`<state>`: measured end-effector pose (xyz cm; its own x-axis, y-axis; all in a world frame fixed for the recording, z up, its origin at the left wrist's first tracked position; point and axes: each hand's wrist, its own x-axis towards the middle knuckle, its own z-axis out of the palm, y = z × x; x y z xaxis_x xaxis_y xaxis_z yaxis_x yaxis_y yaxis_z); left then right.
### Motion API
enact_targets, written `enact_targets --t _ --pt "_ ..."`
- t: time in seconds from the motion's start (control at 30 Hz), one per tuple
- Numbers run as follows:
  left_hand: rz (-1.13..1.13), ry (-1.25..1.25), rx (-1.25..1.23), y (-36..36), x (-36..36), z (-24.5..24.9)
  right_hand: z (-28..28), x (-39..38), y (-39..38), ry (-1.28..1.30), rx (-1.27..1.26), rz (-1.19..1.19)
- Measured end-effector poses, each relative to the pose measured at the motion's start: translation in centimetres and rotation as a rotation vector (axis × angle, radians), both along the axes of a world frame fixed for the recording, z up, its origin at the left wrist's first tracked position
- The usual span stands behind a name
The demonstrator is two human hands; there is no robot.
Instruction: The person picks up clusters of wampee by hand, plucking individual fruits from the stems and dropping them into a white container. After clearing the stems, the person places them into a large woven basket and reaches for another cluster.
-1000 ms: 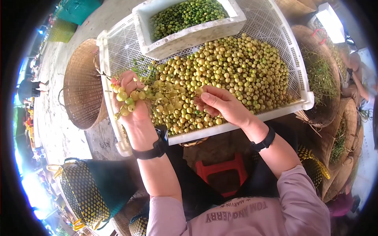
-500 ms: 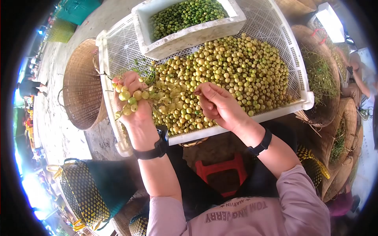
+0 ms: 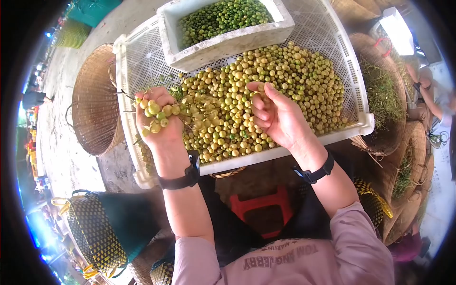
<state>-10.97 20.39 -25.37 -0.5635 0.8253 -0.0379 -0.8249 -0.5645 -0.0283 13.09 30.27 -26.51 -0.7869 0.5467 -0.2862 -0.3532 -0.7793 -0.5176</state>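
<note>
My left hand (image 3: 164,134) is closed round the stems of a small bunch of round yellow-green fruit (image 3: 153,109), above the left part of a white perforated crate (image 3: 242,160). Thin stems stick out past my fingers on the left. My right hand (image 3: 284,118) hovers over the loose fruit (image 3: 304,85) in the crate, palm turned inward. Its thumb and fingers are apart and loosely bent, and I see nothing held in them. Between the hands, more yellowish fruit is blurred, perhaps hanging or falling.
A white foam box (image 3: 232,42) of small green fruit stands in the crate's far side. Wicker baskets flank the crate, one at left (image 3: 95,102) and one with green stems (image 3: 382,95) at right. A red stool (image 3: 261,204) is below. Another person's arm (image 3: 430,97) shows at far right.
My right hand has moved right and slightly up, away from my left hand, and its pinched fingers have spread. The left hand still grips the bunch in nearly the same place.
</note>
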Motion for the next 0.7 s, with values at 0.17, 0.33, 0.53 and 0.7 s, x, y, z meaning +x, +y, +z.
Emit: enact_targets --t 0.17,0.33,0.53,0.7 --pt "0.040 0.034 -0.110 0.4 1.1 1.0 0.6 0.0 0.2 -0.020 0.016 -0.047" --pt "-0.019 0.385 -0.110 1.0 2.4 2.0 0.8 0.3 0.6 -0.031 0.130 -0.010" --pt "-0.082 0.760 -0.574 1.6 5.8 4.1 1.2 0.6 1.7 -0.044 0.226 -0.063" --pt "-0.126 0.957 -0.706 2.4 8.1 3.5 1.1 0.8 2.3 -0.117 0.325 -0.192"
